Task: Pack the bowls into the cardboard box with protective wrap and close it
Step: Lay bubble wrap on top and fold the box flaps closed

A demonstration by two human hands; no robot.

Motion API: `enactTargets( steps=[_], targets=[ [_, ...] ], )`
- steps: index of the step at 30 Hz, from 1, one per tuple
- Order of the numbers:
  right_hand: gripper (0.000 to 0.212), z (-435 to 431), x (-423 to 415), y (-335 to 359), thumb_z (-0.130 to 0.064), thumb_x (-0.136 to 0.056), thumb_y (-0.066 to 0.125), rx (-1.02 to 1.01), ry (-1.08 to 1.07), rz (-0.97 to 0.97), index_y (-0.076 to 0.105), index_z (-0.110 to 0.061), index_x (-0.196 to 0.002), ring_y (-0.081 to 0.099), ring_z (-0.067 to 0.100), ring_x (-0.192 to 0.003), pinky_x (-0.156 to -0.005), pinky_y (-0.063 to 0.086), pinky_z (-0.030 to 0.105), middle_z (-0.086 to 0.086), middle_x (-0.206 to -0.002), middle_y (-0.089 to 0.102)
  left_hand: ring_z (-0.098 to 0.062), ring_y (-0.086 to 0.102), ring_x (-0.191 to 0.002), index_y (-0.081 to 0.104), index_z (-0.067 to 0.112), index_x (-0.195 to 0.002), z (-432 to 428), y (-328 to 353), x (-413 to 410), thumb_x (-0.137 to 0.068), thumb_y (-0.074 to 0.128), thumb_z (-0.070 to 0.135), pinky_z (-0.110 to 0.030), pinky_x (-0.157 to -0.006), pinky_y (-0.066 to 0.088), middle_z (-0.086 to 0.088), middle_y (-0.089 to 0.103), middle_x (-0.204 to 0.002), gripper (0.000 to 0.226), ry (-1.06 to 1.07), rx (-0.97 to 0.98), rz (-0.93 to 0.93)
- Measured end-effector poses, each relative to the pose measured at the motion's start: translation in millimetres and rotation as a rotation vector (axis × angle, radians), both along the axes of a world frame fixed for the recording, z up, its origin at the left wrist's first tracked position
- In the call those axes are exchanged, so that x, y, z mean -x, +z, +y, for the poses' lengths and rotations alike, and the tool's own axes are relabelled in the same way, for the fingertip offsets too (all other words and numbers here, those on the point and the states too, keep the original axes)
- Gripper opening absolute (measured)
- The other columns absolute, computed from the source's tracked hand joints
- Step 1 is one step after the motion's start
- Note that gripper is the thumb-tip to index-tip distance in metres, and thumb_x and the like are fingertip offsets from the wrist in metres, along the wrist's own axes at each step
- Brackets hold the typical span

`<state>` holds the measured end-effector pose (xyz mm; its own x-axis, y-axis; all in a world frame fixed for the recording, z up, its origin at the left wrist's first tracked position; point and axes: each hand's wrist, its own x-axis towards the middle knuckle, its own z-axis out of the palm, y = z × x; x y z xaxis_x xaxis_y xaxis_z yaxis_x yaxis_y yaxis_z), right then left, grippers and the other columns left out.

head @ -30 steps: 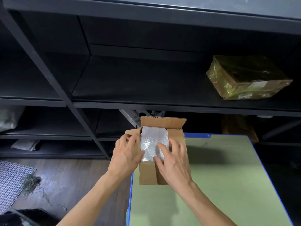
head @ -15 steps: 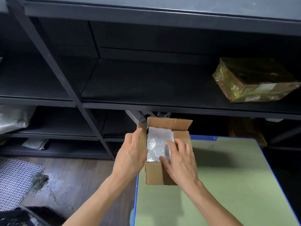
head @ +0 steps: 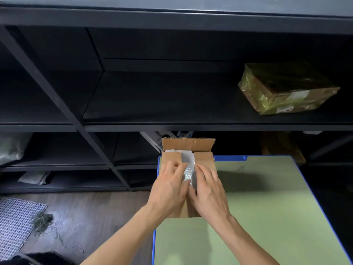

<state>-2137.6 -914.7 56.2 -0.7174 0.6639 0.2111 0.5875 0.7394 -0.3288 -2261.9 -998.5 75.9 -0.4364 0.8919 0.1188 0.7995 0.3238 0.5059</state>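
1. Pressing the left flap (head: 171, 156) down, the left hand (head: 169, 185) lies flat, gripping nothing.
2. Bubble wrap (head: 188, 172) fills the cardboard box (head: 189, 210) on the counter's (head: 267, 207) corner; the bowls are hidden.
3. The right hand (head: 209, 190) flattens the right flap (head: 204, 159) likewise; the upright far flap (head: 188, 144) probably folds next.

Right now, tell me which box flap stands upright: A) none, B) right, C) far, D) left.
C: the far flap of the cardboard box stands upright, while the left hand and right hand press the side flaps down over the bubble wrap.
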Motion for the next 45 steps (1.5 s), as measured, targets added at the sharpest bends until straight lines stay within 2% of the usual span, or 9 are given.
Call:
enactTargets(
  steps=[4, 7, 13, 18, 20, 28, 35, 38, 45],
  targets=[
    [0.047, 2, -9, 0, -0.015, -0.086, 0.062, 0.058, 0.016, 0.034, 0.057, -0.006, -0.132, 0.051, 0.021, -0.118, -0.100, 0.048, 0.032, 0.003, -0.131, 0.058, -0.016, 0.045, -0.093, 0.058, 0.029, -0.124, 15, -5, -6, -0.095, 0.054, 0.036, -0.023, -0.070, 0.039, 0.003, 0.047, -0.107, 0.030, -0.020, -0.017, 0.013],
    [0.048, 8, -17, 3, -0.010, -0.087, 0.061, 0.108, 0.071, 0.041, 0.056, -0.009, -0.134, 0.046, 0.014, -0.122, -0.103, 0.047, 0.029, -0.003, -0.137, 0.055, -0.013, 0.039, -0.091, 0.056, 0.036, -0.125, 22, -10, -8, -0.094, 0.049, 0.047, -0.029, -0.075, 0.046, 0.006, 0.043, -0.103, 0.034, -0.021, 0.016, 0.028],
    [0.047, 38, -18, 34, -0.007, -0.083, 0.054, 0.175, 0.080, 0.050, 0.058, -0.024, -0.127, 0.050, 0.011, -0.116, -0.088, 0.053, 0.032, -0.015, -0.128, 0.056, -0.015, 0.039, -0.084, 0.058, 0.033, -0.127, 23, -13, -9, -0.087, 0.051, 0.057, -0.033, -0.074, 0.047, 0.004, 0.045, -0.098, 0.047, -0.008, 0.024, 0.064],
    [0.045, 88, 23, 66, -0.005, -0.086, 0.056, -0.017, 0.137, 0.070, 0.059, -0.015, -0.131, 0.049, 0.018, -0.116, -0.082, 0.054, 0.031, -0.004, -0.128, 0.058, -0.018, 0.041, -0.081, 0.059, 0.029, -0.120, 23, -17, -9, -0.085, 0.052, 0.051, -0.037, -0.072, 0.048, 0.001, 0.048, -0.099, 0.042, 0.011, 0.024, 0.082],
    [0.047, 100, 37, 66, -0.007, -0.089, 0.057, -0.059, 0.160, -0.022, 0.057, -0.014, -0.135, 0.049, 0.022, -0.120, -0.089, 0.053, 0.036, 0.000, -0.131, 0.058, -0.017, 0.041, -0.085, 0.058, 0.031, -0.122, 22, -17, -10, -0.085, 0.052, 0.052, -0.035, -0.075, 0.048, 0.002, 0.048, -0.102, 0.043, 0.017, 0.046, 0.078],
    [0.030, 71, 21, 40, -0.017, -0.097, 0.056, 0.010, 0.249, -0.046, 0.066, -0.017, -0.124, 0.054, 0.016, -0.109, -0.088, 0.053, 0.033, -0.005, -0.119, 0.064, -0.019, 0.043, -0.096, 0.054, 0.026, -0.122, 14, -14, -11, -0.085, 0.056, 0.044, -0.037, -0.080, 0.048, -0.002, 0.046, -0.118, 0.041, -0.027, 0.058, 0.098],
    [0.034, 60, 3, 21, -0.012, -0.094, 0.059, 0.099, 0.251, -0.040, 0.065, -0.018, -0.127, 0.047, 0.013, -0.119, -0.094, 0.050, 0.028, -0.007, -0.127, 0.057, -0.015, 0.044, -0.088, 0.061, 0.018, -0.118, -7, -19, -14, -0.093, 0.061, 0.031, -0.030, -0.077, 0.045, 0.000, 0.046, -0.111, 0.028, -0.113, -0.152, 0.064],
    [0.040, 55, -2, 13, -0.007, -0.092, 0.061, 0.125, 0.225, -0.010, 0.063, -0.017, -0.130, 0.046, 0.014, -0.121, -0.098, 0.047, 0.028, -0.008, -0.133, 0.055, -0.017, 0.047, -0.090, 0.060, 0.019, -0.122, -16, -20, -14, -0.089, 0.065, 0.040, -0.034, -0.081, 0.046, -0.002, 0.047, -0.116, 0.040, -0.167, -0.136, 0.056],
    [0.042, 45, 1, 9, -0.005, -0.091, 0.058, 0.135, 0.160, -0.001, 0.064, -0.018, -0.130, 0.046, 0.015, -0.124, -0.099, 0.046, 0.028, -0.007, -0.136, 0.056, -0.025, 0.038, -0.125, 0.033, 0.031, -0.142, -31, -23, -20, -0.069, 0.059, 0.077, -0.038, -0.100, 0.039, -0.004, 0.038, -0.140, 0.090, -0.311, 0.141, 0.227]
  ],
)
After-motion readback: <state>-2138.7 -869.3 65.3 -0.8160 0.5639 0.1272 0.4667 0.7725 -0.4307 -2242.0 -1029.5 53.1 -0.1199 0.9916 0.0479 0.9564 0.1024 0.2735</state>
